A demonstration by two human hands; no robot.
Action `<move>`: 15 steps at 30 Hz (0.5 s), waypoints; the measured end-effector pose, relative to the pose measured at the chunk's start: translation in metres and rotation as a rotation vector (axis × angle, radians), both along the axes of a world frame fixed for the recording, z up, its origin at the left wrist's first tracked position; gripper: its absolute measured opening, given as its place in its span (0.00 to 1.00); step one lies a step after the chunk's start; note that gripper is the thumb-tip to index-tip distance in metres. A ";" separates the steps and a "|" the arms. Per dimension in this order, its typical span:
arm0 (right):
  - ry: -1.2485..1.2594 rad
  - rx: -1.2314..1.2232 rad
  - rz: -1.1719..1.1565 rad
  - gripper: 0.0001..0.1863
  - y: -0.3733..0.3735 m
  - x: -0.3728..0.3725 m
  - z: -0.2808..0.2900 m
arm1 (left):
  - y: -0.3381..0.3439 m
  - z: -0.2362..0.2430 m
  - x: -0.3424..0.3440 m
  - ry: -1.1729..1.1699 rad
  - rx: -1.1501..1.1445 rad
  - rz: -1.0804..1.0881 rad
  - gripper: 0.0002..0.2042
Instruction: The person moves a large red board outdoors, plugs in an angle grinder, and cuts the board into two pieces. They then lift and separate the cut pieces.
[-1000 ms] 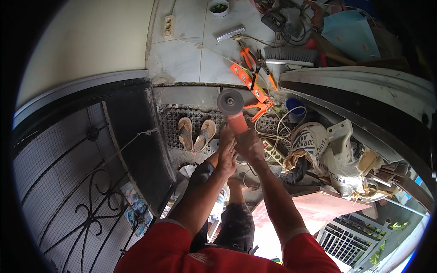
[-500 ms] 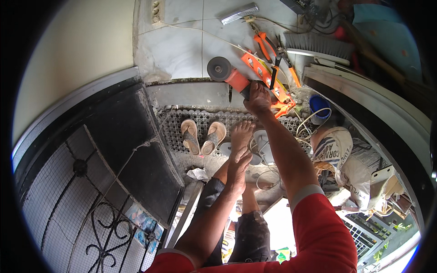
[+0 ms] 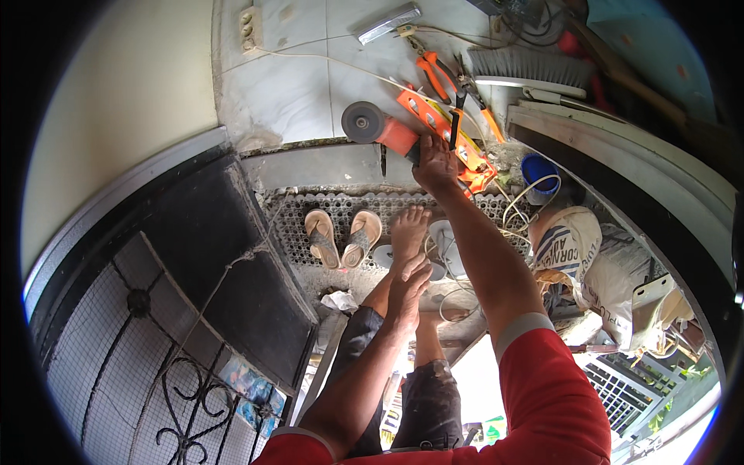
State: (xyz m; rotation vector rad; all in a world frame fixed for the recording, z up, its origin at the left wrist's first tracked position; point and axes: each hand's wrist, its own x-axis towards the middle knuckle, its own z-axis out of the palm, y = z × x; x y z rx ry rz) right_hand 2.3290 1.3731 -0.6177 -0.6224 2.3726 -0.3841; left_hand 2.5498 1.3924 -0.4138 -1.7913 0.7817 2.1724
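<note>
By the edge of the tiled floor (image 3: 287,97), next to the orange level (image 3: 421,109), is your red grinder (image 3: 399,137) — the step looks like laying it down or lifting it, I'm not sure which. Your right hand (image 3: 436,167) is on its dark back end; I can't see how tight. Your left hand (image 3: 408,288) is loose, fingers spread over your bare foot (image 3: 408,232), holding nothing. The next move needs steady fingers — kept off the round disc (image 3: 363,122).
</note>
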 end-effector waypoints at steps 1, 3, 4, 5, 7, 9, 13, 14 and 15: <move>-0.019 0.004 0.002 0.33 -0.001 0.000 -0.001 | 0.000 0.000 0.001 0.003 -0.002 -0.005 0.26; 0.022 0.001 -0.006 0.30 -0.001 0.000 -0.003 | 0.000 -0.001 0.004 0.012 -0.003 -0.007 0.26; 0.078 -0.004 -0.018 0.29 -0.001 -0.001 -0.004 | 0.000 -0.002 0.005 0.015 0.001 -0.006 0.26; 0.065 0.033 -0.021 0.28 -0.001 -0.001 -0.004 | 0.000 -0.002 0.007 0.001 0.008 0.000 0.26; 0.117 -0.007 0.001 0.27 0.001 -0.002 -0.004 | 0.001 -0.003 0.009 0.010 0.008 -0.009 0.27; 0.135 -0.021 0.009 0.27 0.002 -0.002 -0.003 | 0.002 -0.003 0.009 -0.017 0.018 -0.005 0.27; 0.175 0.000 0.018 0.27 0.002 0.000 -0.003 | 0.004 -0.001 0.008 0.000 0.023 -0.008 0.27; 0.140 0.050 0.034 0.28 0.002 0.001 -0.004 | 0.004 0.000 0.007 0.002 0.023 -0.011 0.27; 0.162 0.043 0.037 0.31 0.002 0.003 -0.005 | 0.004 0.000 0.007 -0.004 0.030 -0.013 0.27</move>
